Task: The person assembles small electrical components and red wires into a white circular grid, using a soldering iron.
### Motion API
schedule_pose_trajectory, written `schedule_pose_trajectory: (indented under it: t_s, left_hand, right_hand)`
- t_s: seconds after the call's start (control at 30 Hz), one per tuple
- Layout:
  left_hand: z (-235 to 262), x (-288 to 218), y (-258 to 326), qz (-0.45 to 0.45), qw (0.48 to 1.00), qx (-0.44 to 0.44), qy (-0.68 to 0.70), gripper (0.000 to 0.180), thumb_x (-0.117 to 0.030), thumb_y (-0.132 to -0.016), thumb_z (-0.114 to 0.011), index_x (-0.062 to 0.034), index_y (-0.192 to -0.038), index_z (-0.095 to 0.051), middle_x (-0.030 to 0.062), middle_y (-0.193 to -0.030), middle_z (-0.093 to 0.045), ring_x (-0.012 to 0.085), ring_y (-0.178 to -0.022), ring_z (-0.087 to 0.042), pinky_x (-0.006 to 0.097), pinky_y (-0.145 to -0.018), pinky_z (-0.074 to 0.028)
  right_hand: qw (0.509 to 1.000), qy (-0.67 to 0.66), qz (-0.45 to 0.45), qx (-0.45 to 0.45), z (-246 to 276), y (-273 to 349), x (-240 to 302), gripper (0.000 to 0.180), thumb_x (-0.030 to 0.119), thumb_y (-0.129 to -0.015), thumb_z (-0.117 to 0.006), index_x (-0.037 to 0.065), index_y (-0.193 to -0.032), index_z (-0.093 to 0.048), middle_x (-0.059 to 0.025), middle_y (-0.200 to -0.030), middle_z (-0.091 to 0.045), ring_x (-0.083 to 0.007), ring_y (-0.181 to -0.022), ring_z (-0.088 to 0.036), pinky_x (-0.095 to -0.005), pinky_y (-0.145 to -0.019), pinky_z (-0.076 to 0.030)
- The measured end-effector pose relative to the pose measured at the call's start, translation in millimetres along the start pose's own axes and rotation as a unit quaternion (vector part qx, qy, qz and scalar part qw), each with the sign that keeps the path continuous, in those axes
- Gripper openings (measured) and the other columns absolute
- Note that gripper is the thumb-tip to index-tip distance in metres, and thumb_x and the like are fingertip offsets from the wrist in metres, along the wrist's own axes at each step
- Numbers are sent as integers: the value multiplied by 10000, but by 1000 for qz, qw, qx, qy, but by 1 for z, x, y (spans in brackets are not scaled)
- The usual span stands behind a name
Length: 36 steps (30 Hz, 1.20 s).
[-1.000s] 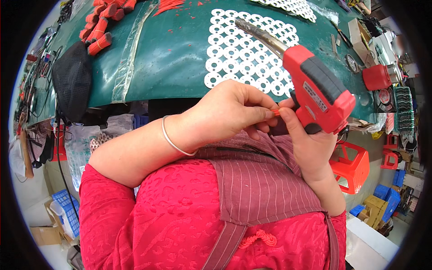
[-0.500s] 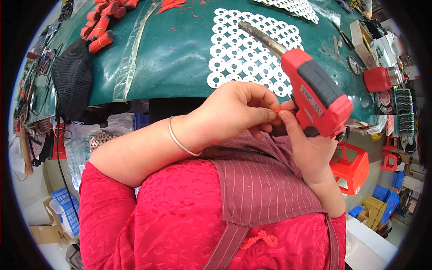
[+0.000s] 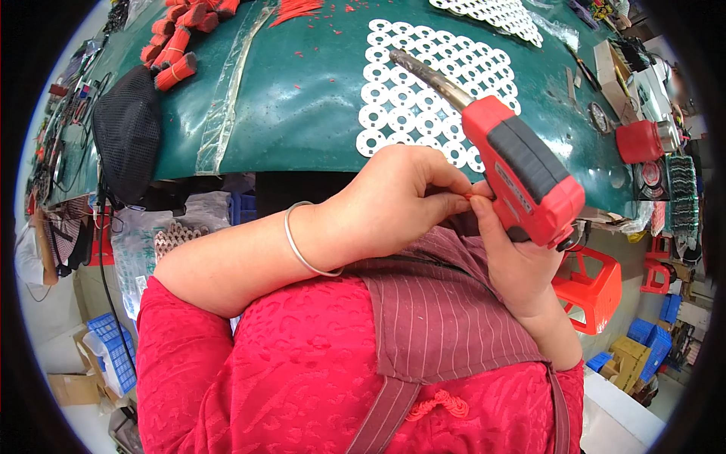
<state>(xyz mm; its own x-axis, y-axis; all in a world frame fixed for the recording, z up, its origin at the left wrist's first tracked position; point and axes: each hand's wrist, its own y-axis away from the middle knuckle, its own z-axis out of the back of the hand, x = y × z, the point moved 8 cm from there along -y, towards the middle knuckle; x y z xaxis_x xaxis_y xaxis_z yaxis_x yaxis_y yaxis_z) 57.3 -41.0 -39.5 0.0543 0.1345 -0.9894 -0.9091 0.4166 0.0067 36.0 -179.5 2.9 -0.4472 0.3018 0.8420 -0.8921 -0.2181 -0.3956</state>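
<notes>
Right hand (image 3: 522, 257) is wrapped around the grip of a red soldering gun (image 3: 522, 178) with a black panel on its side, metal barrel pointing up toward 11 o'clock over the green surface (image 3: 302, 98). The left hand (image 3: 393, 204) sits right at 9 o'clock of the gun, fingers curled in and pinching a tiny orange-red piece (image 3: 467, 196) between thumb and fingertips, pressed up against the right thumb (too small to tell what that bit actually is). So both hands meet just below the gun body, close to the chest, off the front edge of the surface.

There's a silver bangle (image 3: 299, 242) on the left wrist. The barrel tip hangs over a sheet of white ring-shaped pieces (image 3: 423, 98) laid in a grid, straight up at 12 o'clock from the hands. A second white sheet (image 3: 491, 11) lies further back. Over at 10 o'clock there's a pile of red bundles (image 3: 178, 38) and a black mesh pouch (image 3: 127, 132), well apart from the hands. A red plastic stool (image 3: 594, 291) stands on the floor at 4 o'clock.
</notes>
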Motion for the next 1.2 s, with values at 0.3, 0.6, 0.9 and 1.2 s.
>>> schedule_pose_trajectory:
  t_s: [0.3,0.6,0.9,1.2]
  left_hand:
    - [22,-20,1,-54,990,-12,-133,100,3,-826,-683,-2,-922,-710,86,-791,-654,154,-725,-626,279,-656,-491]
    - [119,-40,0,-178,894,-191,-366,176,26,-809,-667,-49,-948,-744,78,-755,-643,150,-657,-581,269,-595,-439]
    - [120,-38,-2,-273,749,-166,-580,181,25,-761,-647,-69,-905,-703,70,-750,-611,256,-664,-620,337,-569,-486]
    - [111,-39,-12,-304,737,-144,-586,216,9,-743,-641,-102,-921,-693,62,-720,-564,247,-639,-597,345,-544,-467]
  right_hand:
    - [1000,2,-5,-29,3,-6,3,210,-59,-830,-700,-38,-1030,-640,-85,-934,-695,-139,-849,-660,-266,-767,-521]
    - [986,-47,-122,-106,38,-7,-22,170,33,-888,-652,-21,-1038,-591,-103,-917,-662,-107,-668,-594,-252,-559,-499]
    - [981,-90,-67,-158,115,-57,18,414,175,-966,-586,-14,-1323,-494,-59,-974,-619,-72,-710,-517,-221,-586,-464]
    - [981,40,-86,-171,131,-65,39,259,196,-960,-603,-19,-1105,-606,-83,-838,-654,-74,-587,-527,-211,-496,-417]
